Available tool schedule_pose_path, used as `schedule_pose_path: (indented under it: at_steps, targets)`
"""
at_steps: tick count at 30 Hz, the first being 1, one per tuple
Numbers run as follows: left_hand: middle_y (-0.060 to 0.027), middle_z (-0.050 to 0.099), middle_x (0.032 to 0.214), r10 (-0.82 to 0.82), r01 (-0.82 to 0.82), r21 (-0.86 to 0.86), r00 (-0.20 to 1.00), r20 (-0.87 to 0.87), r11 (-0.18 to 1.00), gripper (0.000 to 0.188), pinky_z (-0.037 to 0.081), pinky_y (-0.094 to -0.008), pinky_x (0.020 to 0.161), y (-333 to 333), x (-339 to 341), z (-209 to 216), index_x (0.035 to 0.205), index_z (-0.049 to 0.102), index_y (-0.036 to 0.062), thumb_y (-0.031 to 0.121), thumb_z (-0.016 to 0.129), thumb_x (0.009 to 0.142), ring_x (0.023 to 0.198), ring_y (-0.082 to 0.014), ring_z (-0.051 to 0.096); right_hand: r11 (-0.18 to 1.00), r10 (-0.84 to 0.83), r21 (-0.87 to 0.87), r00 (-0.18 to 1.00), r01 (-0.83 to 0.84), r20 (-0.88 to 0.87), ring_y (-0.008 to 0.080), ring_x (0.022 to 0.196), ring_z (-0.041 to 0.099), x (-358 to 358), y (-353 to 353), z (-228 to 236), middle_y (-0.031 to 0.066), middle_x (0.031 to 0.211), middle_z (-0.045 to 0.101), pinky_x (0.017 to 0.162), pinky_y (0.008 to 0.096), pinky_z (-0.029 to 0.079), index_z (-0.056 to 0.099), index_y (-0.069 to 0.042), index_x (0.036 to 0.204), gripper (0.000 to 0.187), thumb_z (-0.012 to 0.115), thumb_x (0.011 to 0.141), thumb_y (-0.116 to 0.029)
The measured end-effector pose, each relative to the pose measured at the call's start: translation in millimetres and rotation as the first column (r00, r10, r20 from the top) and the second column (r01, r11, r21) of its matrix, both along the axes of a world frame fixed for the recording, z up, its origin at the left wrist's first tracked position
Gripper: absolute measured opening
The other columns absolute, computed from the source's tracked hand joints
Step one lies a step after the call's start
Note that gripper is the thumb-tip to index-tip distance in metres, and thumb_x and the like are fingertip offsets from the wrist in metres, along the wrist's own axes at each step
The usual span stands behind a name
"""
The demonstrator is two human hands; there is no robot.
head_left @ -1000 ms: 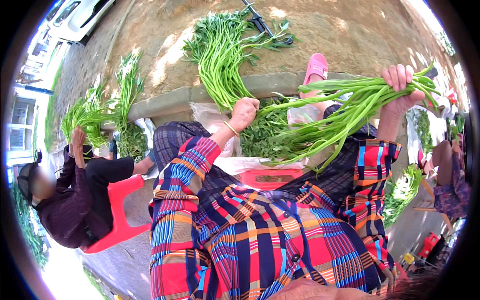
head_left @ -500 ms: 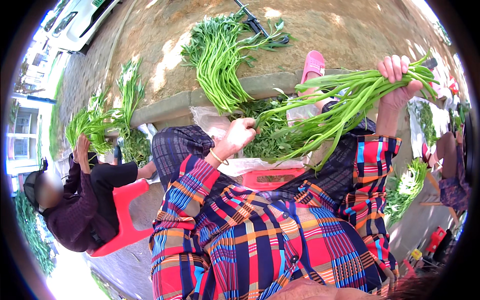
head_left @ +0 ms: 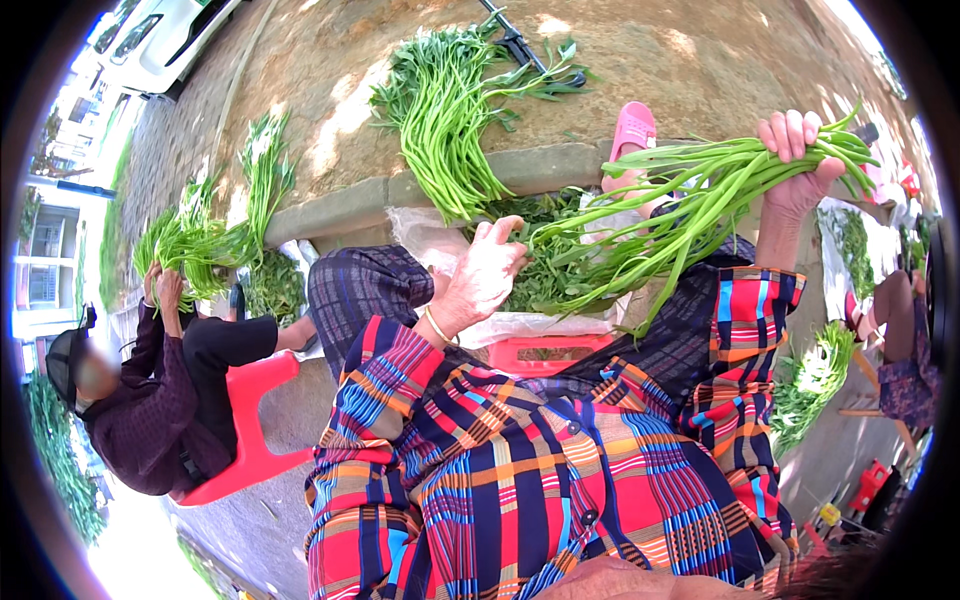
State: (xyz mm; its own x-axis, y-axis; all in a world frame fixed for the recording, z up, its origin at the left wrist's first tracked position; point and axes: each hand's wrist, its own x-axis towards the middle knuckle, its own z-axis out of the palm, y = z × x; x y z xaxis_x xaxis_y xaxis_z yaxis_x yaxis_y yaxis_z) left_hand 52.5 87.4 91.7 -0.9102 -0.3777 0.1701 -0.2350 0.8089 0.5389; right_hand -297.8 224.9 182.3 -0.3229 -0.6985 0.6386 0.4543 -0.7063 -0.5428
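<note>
My right hand [head_left: 795, 165] grips a thick bunch of water spinach [head_left: 700, 215], its long green stems fanning leftward and down over my lap. By the stems' left ends is my left hand [head_left: 480, 275], its fingers loosely bent and apart, with nothing I can see held in them. Below and between the hands, a heap of loose green leaves [head_left: 545, 270] lies on pale plastic sheeting [head_left: 415, 228]. Another pile of water spinach [head_left: 440, 130] rests over the kerb ahead.
A red plastic stool [head_left: 545, 352] shows beneath the leaves. To the left, a person [head_left: 165, 400] on a red stool [head_left: 262, 410] handles similar greens [head_left: 195, 245]. More greens [head_left: 812, 385] lie at right, near another person's legs [head_left: 890, 330]. A stone kerb [head_left: 340, 207] crosses ahead; a white car [head_left: 160, 45] stands far left.
My left hand has opened from a pinch at the stem ends and risen slightly, turning its fingers upward. My right hand keeps its hold on the bunch, nearly still.
</note>
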Motion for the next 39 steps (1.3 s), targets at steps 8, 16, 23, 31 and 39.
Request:
schedule_pose_path:
  at_steps: [8,16,23,31,39]
  targets:
    - [-0.0096,0.053,0.088,-0.077,0.073,0.214,0.997,0.011,0.974,0.01,0.043,-0.0331,0.06,-14,13,-31,0.074,0.055,0.0021,0.012,0.054,0.076,0.069,-0.0274,0.051,1.0,-0.004,0.019,1.0,0.004,-0.012,0.0106,0.062,0.038,3,-3,2,-0.0025,0.068,0.04,0.062,0.0258,0.031,0.048,-0.009,0.081,0.043,0.072,0.066,-0.041]
    - [-0.0072,0.049,0.074,-0.087,0.189,0.539,0.974,-0.209,0.821,0.009,0.042,-0.0279,0.063,-9,8,-30,0.071,0.055,0.0027,0.01,0.053,0.075,0.067,-0.0174,0.049,1.0,-0.002,0.025,1.0,0.003,-0.019,0.0104,0.062,0.038,3,-5,2,-0.002,0.068,0.041,0.063,0.0257,0.031,0.048,-0.008,0.082,0.043,0.071,0.067,-0.041]
    - [0.0027,0.052,0.059,0.096,-0.247,0.817,0.968,0.231,0.522,0.016,0.034,-0.0181,0.044,-9,-2,-16,0.081,0.062,0.0025,0.013,0.05,0.081,0.047,-0.0025,0.042,1.0,-0.011,0.025,1.0,0.012,-0.024,0.0106,0.063,0.038,0,-3,1,-0.0019,0.068,0.042,0.063,0.0258,0.03,0.05,-0.008,0.083,0.042,0.071,0.067,-0.041]
    - [0.0058,0.043,0.053,0.083,-0.232,0.858,0.972,0.219,0.458,0.014,0.027,-0.0183,0.042,-13,-2,-22,0.08,0.062,0.0027,0.013,0.052,0.08,0.045,-0.0023,0.035,1.0,0.021,0.018,1.0,-0.021,-0.012,0.0109,0.063,0.038,-4,-2,-1,-0.002,0.068,0.042,0.063,0.026,0.03,0.05,-0.008,0.083,0.043,0.071,0.067,-0.041]
    - [0.0013,0.05,0.062,0.195,-0.21,0.878,0.971,0.137,0.43,0.018,0.038,-0.0192,0.051,-16,-4,-24,0.084,0.058,0.001,0.016,0.048,0.084,0.053,-0.0059,0.045,0.999,0.028,0.03,0.999,-0.027,-0.02,0.011,0.063,0.038,-1,-4,1,-0.0019,0.068,0.042,0.063,0.0264,0.03,0.051,-0.007,0.083,0.043,0.072,0.066,-0.041]
